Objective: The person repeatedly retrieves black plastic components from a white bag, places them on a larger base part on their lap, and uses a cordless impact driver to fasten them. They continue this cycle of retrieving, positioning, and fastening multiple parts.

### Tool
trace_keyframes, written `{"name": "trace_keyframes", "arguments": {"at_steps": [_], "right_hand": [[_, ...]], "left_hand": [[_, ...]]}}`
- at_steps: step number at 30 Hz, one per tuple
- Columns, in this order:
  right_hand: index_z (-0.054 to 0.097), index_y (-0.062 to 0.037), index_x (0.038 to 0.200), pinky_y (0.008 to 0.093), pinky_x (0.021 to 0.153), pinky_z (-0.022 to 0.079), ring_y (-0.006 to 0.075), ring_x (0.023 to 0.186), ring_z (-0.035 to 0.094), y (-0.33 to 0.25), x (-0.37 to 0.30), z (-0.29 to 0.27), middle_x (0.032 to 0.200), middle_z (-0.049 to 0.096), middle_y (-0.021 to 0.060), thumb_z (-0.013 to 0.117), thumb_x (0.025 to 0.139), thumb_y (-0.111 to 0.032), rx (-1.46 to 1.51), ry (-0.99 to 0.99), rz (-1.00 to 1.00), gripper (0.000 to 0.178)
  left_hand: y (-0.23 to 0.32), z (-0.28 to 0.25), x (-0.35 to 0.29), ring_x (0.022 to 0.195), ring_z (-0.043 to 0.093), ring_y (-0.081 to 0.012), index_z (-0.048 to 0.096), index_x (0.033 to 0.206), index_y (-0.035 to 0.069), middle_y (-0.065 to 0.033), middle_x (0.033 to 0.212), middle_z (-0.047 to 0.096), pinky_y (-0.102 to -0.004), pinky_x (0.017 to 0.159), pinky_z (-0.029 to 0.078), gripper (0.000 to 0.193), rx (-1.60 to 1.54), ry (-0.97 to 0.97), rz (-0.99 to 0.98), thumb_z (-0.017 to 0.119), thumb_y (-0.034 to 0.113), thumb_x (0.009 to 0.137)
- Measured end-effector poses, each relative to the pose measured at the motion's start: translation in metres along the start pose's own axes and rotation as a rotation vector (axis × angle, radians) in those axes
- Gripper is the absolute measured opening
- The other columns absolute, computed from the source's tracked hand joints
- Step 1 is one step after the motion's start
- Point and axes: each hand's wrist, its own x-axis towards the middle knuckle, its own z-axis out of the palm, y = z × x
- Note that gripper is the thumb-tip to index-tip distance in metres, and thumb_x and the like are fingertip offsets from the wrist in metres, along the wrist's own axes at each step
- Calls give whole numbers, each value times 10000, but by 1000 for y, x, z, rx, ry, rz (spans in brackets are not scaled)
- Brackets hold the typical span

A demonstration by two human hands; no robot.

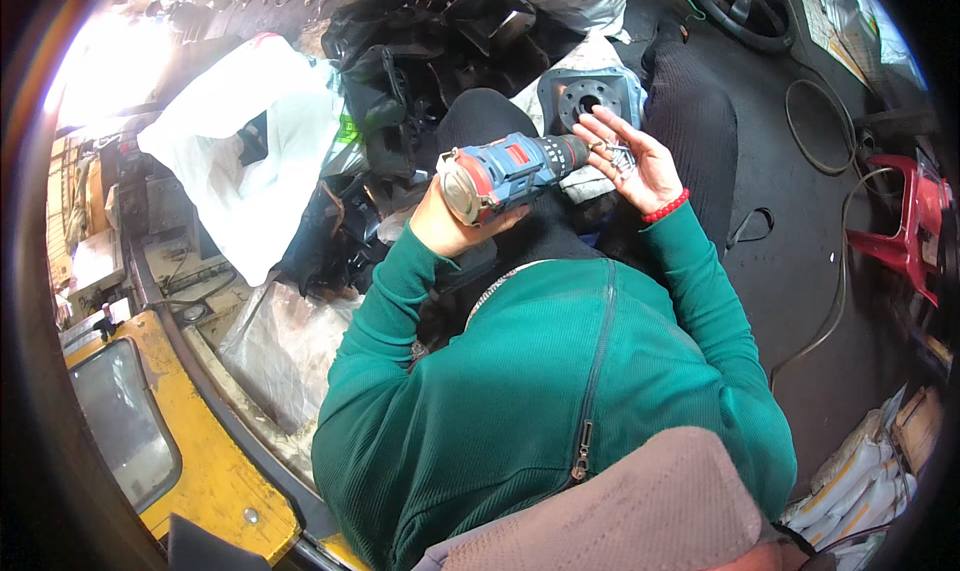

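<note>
My left hand (450, 219) grips a blue-and-red cordless drill (500, 171), its fingers closed around the handle. The drill's chuck points right, toward my other palm. Palm up, with fingers stretched out, my right hand (652, 169) holds several small silver screws (622, 158) near the chuck. Whether the drill's tip touches a screw, I cannot tell. Just beyond the fingers sits a grey metal flanged part (552, 99) with a round hub and a ring of holes; the fingertips cover its lower right edge.
Black moulded parts (385, 101) are heaped to the far left, beside a white plastic bag (225, 141). A yellow machine panel (215, 491) stands at near left. On the right are a red plastic stool (905, 226), a cable (843, 261) on the dark floor, and a steering wheel (745, 9) farther off.
</note>
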Motion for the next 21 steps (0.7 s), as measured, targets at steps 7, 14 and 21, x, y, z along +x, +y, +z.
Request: {"name": "trace_keyframes", "arguments": {"at_steps": [7,14,21], "right_hand": [[400,35,1336,376,890,539,289,1159,552,0,-1,4,1293,511,198,433,967,-185,-61,49,-16,430],[552,-4,1169,244,727,588,137,867,665,3,-4,-6,999,645,77,613,887,-99,-245,179,-7,304],[596,-26,1071,223,691,575,90,764,641,0,-8,-5,910,643,41,630,879,-107,-429,221,52,211]], "left_hand": [[9,0,2,952,631,-214,539,1148,15,-108,1049,628,-333,837,509,588,-59,-7,-25,829,227,681],[25,-17,1,946,628,-194,540,1145,22,-92,1049,628,-326,837,511,528,-319,-7,-248,810,166,716],[27,-25,-4,953,623,-186,540,1153,26,-84,1047,632,-323,860,504,523,-450,-31,-288,808,132,716]]}}
